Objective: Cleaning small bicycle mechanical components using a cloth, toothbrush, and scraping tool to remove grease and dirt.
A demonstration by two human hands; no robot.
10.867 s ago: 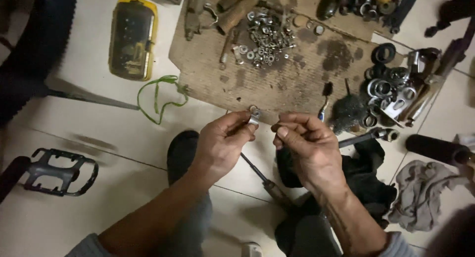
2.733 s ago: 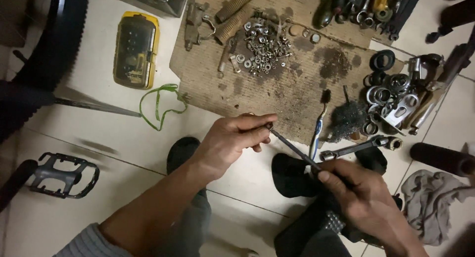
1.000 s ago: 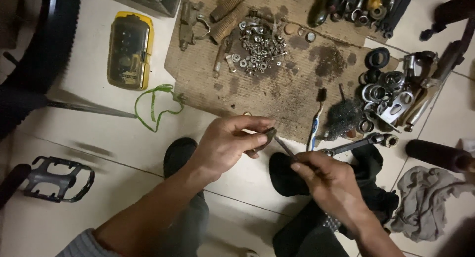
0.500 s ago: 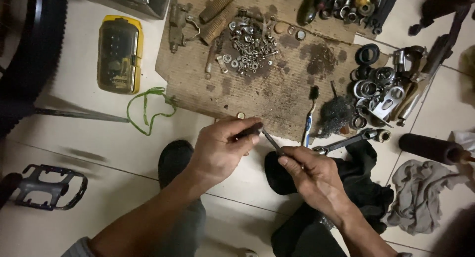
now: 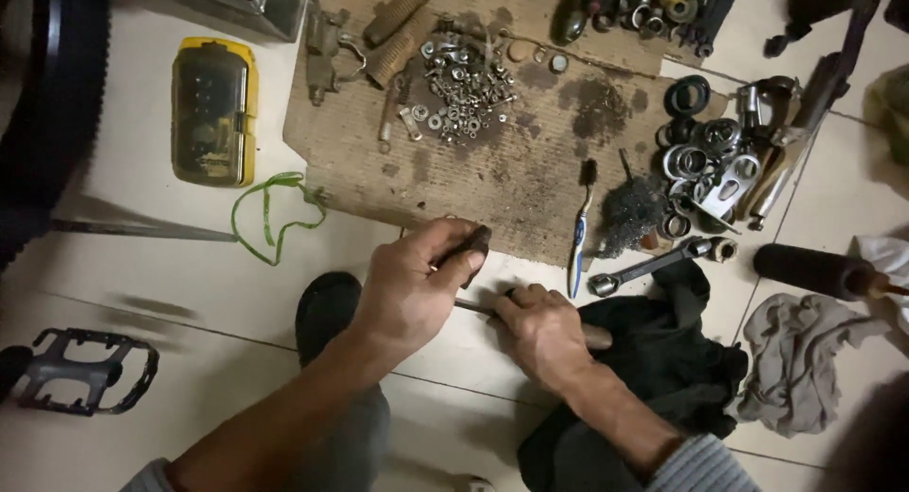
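Nearest the camera, two bare forearms reach out over a pale tiled floor (image 5: 189,284). Between them sits a dark shoe (image 5: 325,312), and to the right lies a black cloth (image 5: 663,359). At far left a black pedal (image 5: 80,369) rests on the tiles.

Just past the shoe, the left hand (image 5: 412,284) is curled tight around a small dark part (image 5: 473,241), pinched between thumb and fingers; what the part is cannot be made out. Close beside it, the right hand (image 5: 540,326) is closed over a thin metal rod (image 5: 473,305), which lies low over the floor and points toward the left hand; the rod's thicker end (image 5: 597,336) shows past the knuckles, against the cloth. Both hands sit at the near edge of a stained cardboard sheet (image 5: 492,170).

Right of the hands, a grey rag (image 5: 805,350) lies crumpled, with a black cylinder (image 5: 814,269) above it. A spanner (image 5: 653,265) and a toothbrush (image 5: 579,227) lie at the cardboard's edge, beside a wad of steel wool (image 5: 630,213). Left of the cardboard, a green cord (image 5: 275,213) loops on the tiles.

Farther out, a heap of rings and bearings (image 5: 710,165) sits at right, and a pile of nuts and washers (image 5: 459,89) in the middle of the cardboard. A yellow case (image 5: 213,108) lies at left, with a tyre (image 5: 47,104) along the left edge. More tools (image 5: 644,4) line the top.
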